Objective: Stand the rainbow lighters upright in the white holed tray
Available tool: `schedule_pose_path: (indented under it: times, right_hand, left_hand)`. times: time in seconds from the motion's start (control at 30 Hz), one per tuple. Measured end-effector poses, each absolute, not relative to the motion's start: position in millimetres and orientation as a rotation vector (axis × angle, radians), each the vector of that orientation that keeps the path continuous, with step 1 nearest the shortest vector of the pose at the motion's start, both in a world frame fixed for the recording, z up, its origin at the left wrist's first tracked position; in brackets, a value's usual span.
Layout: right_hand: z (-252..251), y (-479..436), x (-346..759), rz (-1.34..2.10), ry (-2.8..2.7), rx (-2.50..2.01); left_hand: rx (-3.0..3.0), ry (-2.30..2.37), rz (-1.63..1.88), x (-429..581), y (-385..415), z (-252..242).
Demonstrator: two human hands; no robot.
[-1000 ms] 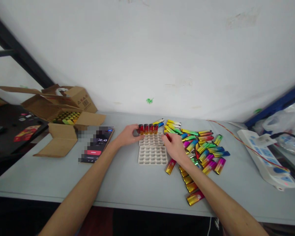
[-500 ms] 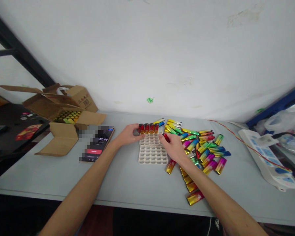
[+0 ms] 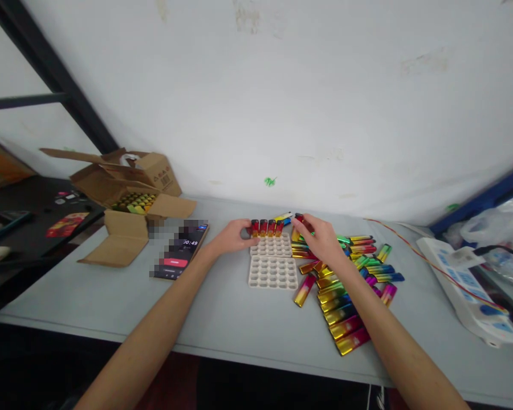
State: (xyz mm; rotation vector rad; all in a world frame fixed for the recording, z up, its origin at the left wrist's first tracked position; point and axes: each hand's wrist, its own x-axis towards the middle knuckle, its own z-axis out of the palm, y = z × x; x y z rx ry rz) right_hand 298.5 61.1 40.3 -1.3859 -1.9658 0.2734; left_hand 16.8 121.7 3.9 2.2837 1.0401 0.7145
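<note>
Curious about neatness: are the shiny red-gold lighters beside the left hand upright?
Upright: shiny red-gold lighters stand abreast, dark ends up.

Even, moderately bright light spreads over the table (image 3: 222, 313); where it comes from cannot be told. The pale wall (image 3: 308, 102) behind the table reads a soft grey-white, while the space under the table's front edge sinks to near black. Hard glints run along the metallic lighters (image 3: 346, 316) on the table. Wide-angle distortion stretches things beyond the table's ends. Fine detail is soft, small print smears, and a blocky mosaic covers part of the phone (image 3: 188, 245) on the table.
</note>
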Motion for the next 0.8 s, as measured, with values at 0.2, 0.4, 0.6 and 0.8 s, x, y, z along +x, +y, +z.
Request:
schedule_pose_path:
  times: [0.2, 0.4, 0.6, 0.8]
  right_hand:
    - [36.2, 76.7, 305.5, 0.277, -2.139, -1.340]
    - [33.2, 79.0, 310.8, 0.330, -2.301, -1.268]
    - [27.0, 88.5, 308.6, 0.248, -2.428, -1.321]
    - [19.8, 73.4, 308.4, 0.284, -2.253, -1.336]
  left_hand:
    - [2.293, 1.050, 0.715, 16.2, 123.2, 1.8]
    - [2.289, 1.061, 0.721, 16.6, 124.3, 0.2]
    - [2.299, 1.041, 0.717, 17.4, 124.5, 1.3]
    - [2.316, 1.059, 0.713, 16.8, 125.2, 1.4]
